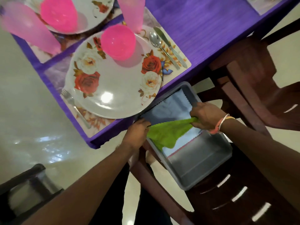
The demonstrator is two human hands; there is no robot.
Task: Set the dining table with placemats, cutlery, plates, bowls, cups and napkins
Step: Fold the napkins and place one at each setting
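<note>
Napkin step: the left hand (136, 132) and right hand (206, 117) each pinch an end of the green napkin (167, 133) over the grey tray (204, 161) — next, it likely needs laying by the plate (116, 88)

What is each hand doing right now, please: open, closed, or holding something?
Left hand: closed, gripping one end of the green napkin.
Right hand: closed, gripping the napkin's other end.

head view looks steeply down, close over table edge (178, 82).
</note>
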